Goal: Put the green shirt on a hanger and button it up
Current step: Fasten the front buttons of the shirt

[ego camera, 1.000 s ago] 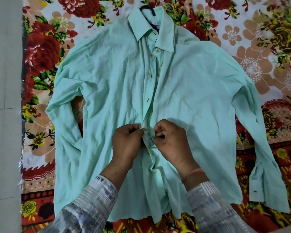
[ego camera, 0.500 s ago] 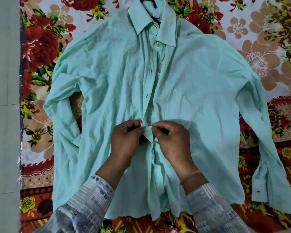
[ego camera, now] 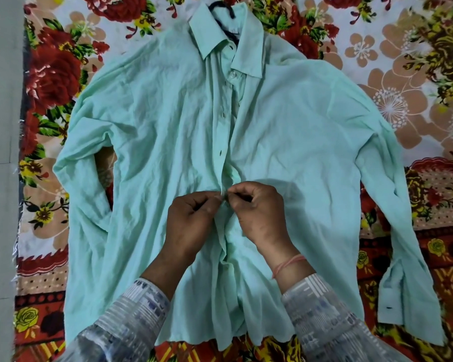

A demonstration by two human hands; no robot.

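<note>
Nearest you, your two forearms in grey patterned sleeves (ego camera: pixel 131 317) reach in from the bottom edge. A pink thread (ego camera: pixel 288 265) circles your right wrist. Your left hand (ego camera: pixel 191 220) and right hand (ego camera: pixel 262 218) meet fingertip to fingertip, each pinching the front edge of the green shirt (ego camera: pixel 311 152) about halfway down its chest. Your fingers hide what lies between them, so I cannot tell whether a button is there.

The shirt lies flat and face up under your hands, wrinkled, with both sleeves spread outward. The cuff (ego camera: pixel 403 296) on your right rests near the lower corner. Beyond your hands, dark buttonholes (ego camera: pixel 220 152) run up the front edge toward the collar (ego camera: pixel 212 35). A dark hanger (ego camera: pixel 221 7) pokes out of the collar at the top.

Under everything is a floral blanket (ego camera: pixel 403 74) in red, tan and white. A plain grey floor (ego camera: pixel 0 178) borders it on your left.
</note>
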